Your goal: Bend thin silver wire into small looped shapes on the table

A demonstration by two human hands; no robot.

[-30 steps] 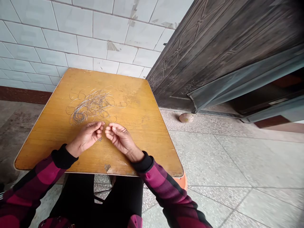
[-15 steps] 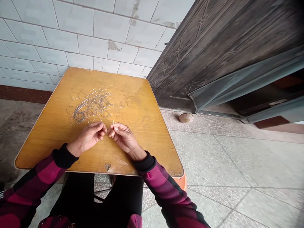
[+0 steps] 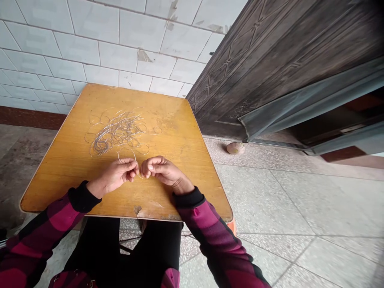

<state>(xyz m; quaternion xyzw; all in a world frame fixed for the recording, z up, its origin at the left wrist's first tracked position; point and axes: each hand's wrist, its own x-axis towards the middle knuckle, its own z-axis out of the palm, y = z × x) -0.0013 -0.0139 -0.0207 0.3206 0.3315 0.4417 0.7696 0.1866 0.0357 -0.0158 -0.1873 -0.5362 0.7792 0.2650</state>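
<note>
My left hand (image 3: pixel 121 175) is closed in a pinch on a thin, pale wire (image 3: pixel 135 157), part of which curves up in a loop above the fingers. Close beside it, on the right, my right hand (image 3: pixel 164 171) has its fingers curled together. A short stretch of the same wire runs below the fingertips between the two hands. What lies inside the right fingers is mostly hidden. Just beyond both hands, a tangled pile of thin metal wires (image 3: pixel 120 130), many bent into loops, lies on the yellow wooden table (image 3: pixel 168 140).
A white tiled wall (image 3: pixel 105 60) borders the table's far side. To the right are a dark carved wooden door (image 3: pixel 240 72) with a grey curtain (image 3: pixel 276 108), and a ball-like object (image 3: pixel 235 148) on the stone floor (image 3: pixel 255 192). An orange edge (image 3: pixel 232 227) shows under the table's right corner.
My right hand has turned at the wrist and shifted slightly right. The wire end that stood up from its fingers no longer shows, and the loop over my left hand is more visible.
</note>
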